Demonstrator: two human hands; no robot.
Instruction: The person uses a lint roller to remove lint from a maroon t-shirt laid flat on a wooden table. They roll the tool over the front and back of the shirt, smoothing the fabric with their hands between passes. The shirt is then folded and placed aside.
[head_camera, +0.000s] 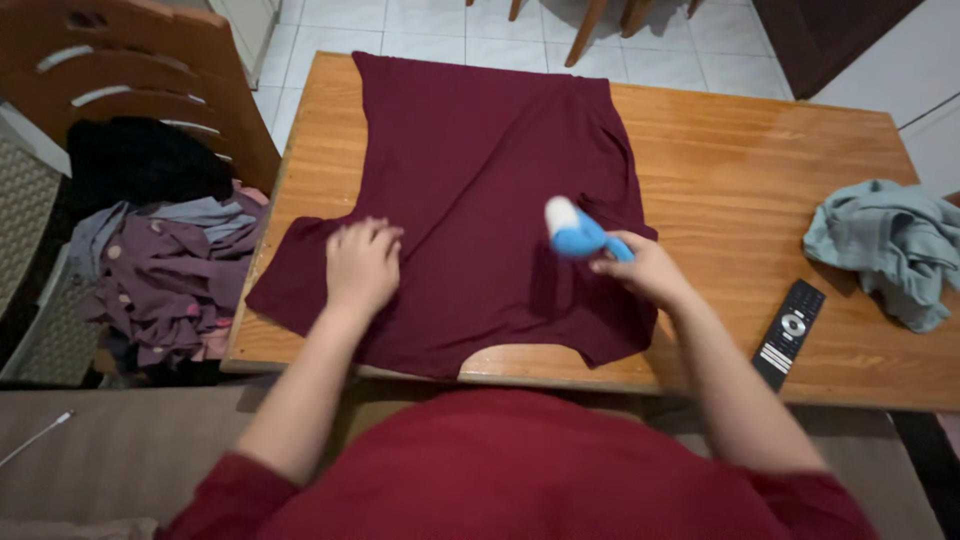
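A dark maroon t-shirt (480, 170) lies spread flat on a wooden table (760, 150), its neck opening at the near edge. My left hand (362, 265) presses palm down on the shirt near its left sleeve, fingers together. My right hand (645, 268) grips a small blue and white handheld device (575, 232), which looks like a fabric shaver, and holds it just above the shirt's right side with the white end pointing up and left.
A black remote control (790, 332) lies near the table's front right edge. A crumpled grey-green garment (890, 245) sits at the right. A wooden chair (130, 70) at the left holds a pile of purple, grey and black clothes (165, 260). Chair legs (585, 30) stand beyond the table.
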